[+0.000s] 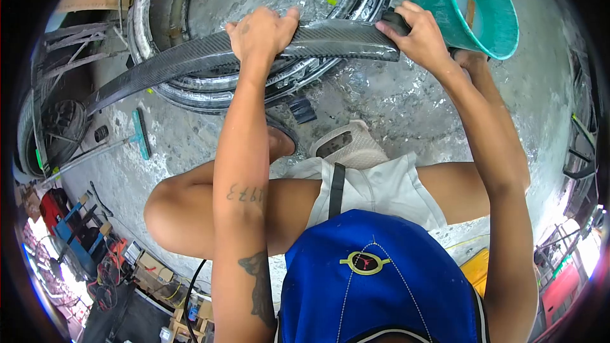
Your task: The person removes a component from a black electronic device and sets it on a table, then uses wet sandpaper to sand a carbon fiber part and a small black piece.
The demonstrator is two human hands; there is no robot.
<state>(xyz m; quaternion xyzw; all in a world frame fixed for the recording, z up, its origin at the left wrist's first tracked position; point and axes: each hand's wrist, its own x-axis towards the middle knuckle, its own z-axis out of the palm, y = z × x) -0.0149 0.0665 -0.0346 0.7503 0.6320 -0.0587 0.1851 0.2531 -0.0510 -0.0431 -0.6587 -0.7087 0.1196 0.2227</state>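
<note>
A long, curved strip with a black carbon-fibre weave (pixel 337 39) lies wet across a stack of large rims or hoops. My left hand (pixel 259 35) is closed over the strip near its middle, with the fingers curled past its far edge. At the strip's right end, my right hand (pixel 419 32) grips a small black pad (pixel 396 21) against the upper edge. Its thumb is near the strip's end. What the pad is made of cannot be made out. The large round rims (pixel 210 82) under the strip are wet and streaked grey.
A green bucket (pixel 495 28) with cloudy liquid and a brown stick stands at the right. On the wet concrete lie a black piece (pixel 302 109) and a green-headed squeegee (pixel 140 133). A perforated light stool or basket (pixel 356 145) is between the legs. Tools and boxes (pixel 146 267) crowd the lower left.
</note>
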